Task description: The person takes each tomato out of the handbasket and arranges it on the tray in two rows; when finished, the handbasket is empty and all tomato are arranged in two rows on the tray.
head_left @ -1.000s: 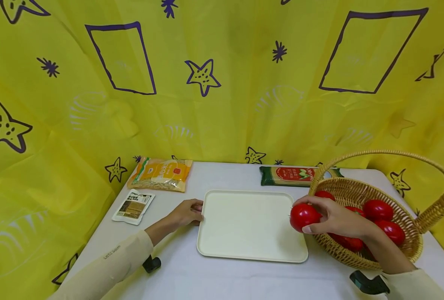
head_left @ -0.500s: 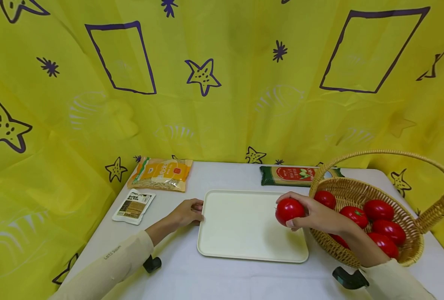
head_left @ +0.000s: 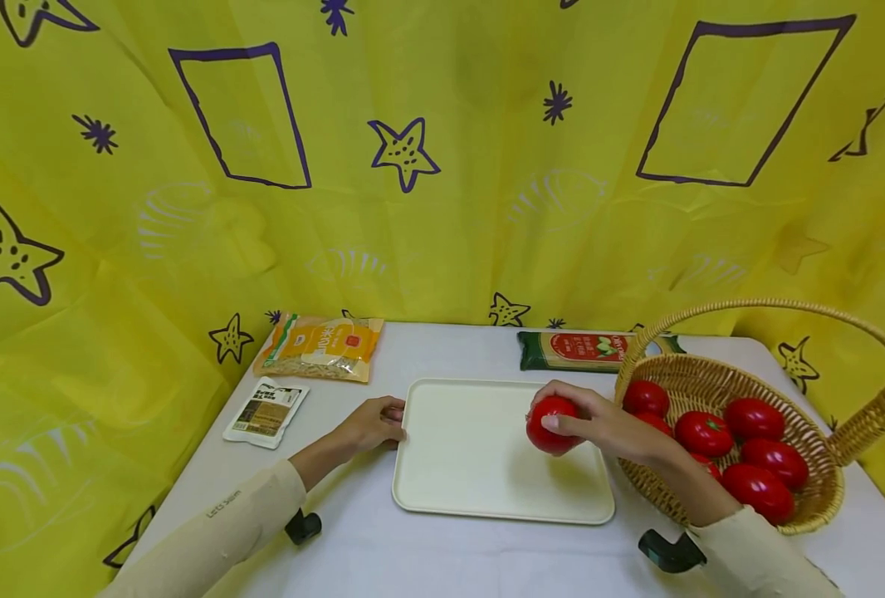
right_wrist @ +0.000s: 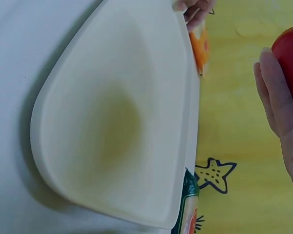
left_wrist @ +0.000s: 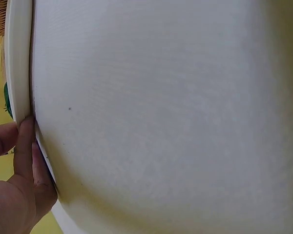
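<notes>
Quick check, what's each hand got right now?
Left hand: closed, pinching the left edge of the tray.
Right hand: closed around a tomato, held above the tray.

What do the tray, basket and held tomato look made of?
Tray: probably plastic, matte cream; smooth, moulded-looking raised rim.
Basket: wicker or similar, light sheen; visible weave.
Held tomato: smooth, shiny red surface; real skin or plastic, can't tell.
</notes>
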A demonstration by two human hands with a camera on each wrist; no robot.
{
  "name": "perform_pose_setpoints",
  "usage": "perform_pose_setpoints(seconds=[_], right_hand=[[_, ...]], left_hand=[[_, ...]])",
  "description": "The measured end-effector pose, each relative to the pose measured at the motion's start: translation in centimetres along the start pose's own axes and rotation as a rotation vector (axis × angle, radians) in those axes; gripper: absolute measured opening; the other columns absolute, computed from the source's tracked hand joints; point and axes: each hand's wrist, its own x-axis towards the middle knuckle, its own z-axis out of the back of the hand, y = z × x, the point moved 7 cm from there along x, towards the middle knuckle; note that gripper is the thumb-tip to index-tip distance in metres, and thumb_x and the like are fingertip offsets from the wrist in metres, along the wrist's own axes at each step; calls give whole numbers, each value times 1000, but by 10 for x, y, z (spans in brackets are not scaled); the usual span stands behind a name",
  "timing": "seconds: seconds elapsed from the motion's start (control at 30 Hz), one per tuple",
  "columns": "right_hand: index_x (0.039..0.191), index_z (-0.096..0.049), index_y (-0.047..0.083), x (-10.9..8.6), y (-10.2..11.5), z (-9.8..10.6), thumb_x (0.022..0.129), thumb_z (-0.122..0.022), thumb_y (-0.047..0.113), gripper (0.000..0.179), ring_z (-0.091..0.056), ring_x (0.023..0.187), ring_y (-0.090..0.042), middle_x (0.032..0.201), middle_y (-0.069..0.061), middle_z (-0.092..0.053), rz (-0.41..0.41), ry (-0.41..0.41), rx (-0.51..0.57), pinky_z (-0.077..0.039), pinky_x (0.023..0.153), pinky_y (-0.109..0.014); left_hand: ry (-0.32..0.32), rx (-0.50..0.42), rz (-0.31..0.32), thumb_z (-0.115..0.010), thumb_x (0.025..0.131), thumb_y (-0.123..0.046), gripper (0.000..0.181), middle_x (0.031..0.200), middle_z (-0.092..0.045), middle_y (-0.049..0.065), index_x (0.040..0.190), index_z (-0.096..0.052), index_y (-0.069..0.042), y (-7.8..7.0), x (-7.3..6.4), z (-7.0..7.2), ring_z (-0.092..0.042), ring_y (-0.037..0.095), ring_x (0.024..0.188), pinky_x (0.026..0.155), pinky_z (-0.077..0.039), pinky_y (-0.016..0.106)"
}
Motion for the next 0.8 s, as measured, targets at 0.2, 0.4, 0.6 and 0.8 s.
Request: perform_pose_setpoints(seconds=[0.2, 0.4, 0.6, 0.8], right_hand=[[129, -55, 3, 10, 0, -4, 95, -64, 17, 38, -51, 113, -34, 128, -22, -56, 3, -21, -35, -60, 81, -36], [128, -57, 6, 19, -4, -8, 94, -68, 20, 38, -51, 113, -34, 127, -21, -57, 26, -11, -44, -60, 81, -35], [127, -56, 3, 28, -6, -16, 101, -58, 21, 31, -61, 100, -31, 120, -22, -59, 30, 13, -23, -62, 72, -35], [135, -52, 4, 33, -4, -18, 96, -65, 23, 45, -54, 112, -31, 129, -23, -55, 14, -19, -78, -61, 78, -32]], left_hand=[[8, -4, -11, -71, 80, 9, 52, 107, -60, 15, 130, -55, 9, 0, 0, 0, -59, 19, 89, 73, -60, 30], [2, 0, -15, -71, 80, 10, 52, 108, -60, 15, 130, -55, 9, 1, 0, 0, -60, 18, 90, 73, -60, 30], [9, 13, -15, -71, 82, 9, 52, 109, -60, 16, 131, -55, 9, 0, -1, -1, -60, 19, 91, 75, -61, 31], [9, 14, -14, -72, 81, 8, 52, 110, -60, 17, 131, -55, 9, 0, -1, -1, -60, 20, 91, 75, -60, 31]])
